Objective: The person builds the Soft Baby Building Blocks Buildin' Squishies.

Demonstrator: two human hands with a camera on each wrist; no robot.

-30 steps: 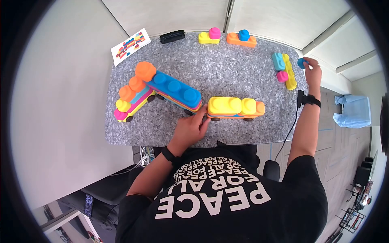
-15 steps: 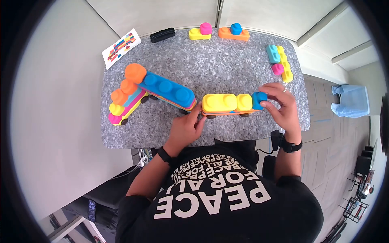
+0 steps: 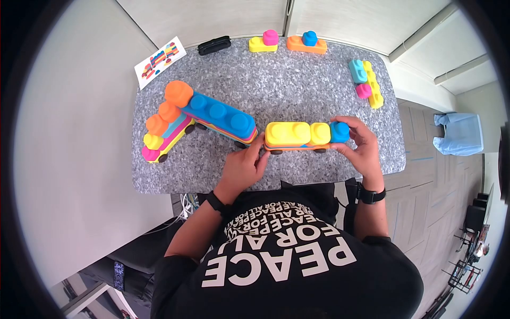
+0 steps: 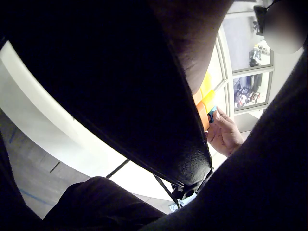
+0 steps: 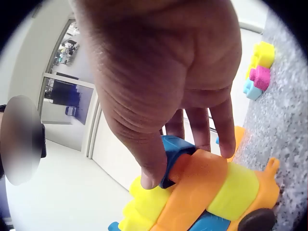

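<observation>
A wheeled toy train car with yellow blocks [image 3: 289,134] on top and orange below stands near the table's front edge. My right hand [image 3: 364,149] pinches a blue block [image 3: 340,132] at its right end, thumb in front and fingers behind. In the right wrist view the blue block [image 5: 174,150] is over the car's orange end piece [image 5: 197,175]. My left hand [image 3: 241,169] holds the car's left end between index finger and thumb. Left of it stands a longer blue-topped car [image 3: 218,112], angled against a car with orange, yellow and pink blocks [image 3: 169,119].
Along the back lie a picture card [image 3: 160,63], a black case [image 3: 214,45], a yellow block [image 3: 263,47] with a pink one on it, and an orange block [image 3: 307,47] bearing a blue one. Yellow [image 3: 374,87], light blue [image 3: 357,70] and pink [image 3: 364,91] blocks sit at the right.
My right hand has brought the blue block from beyond the table's right edge to the car's right end and shifted slightly left against it. My left hand keeps its place.
</observation>
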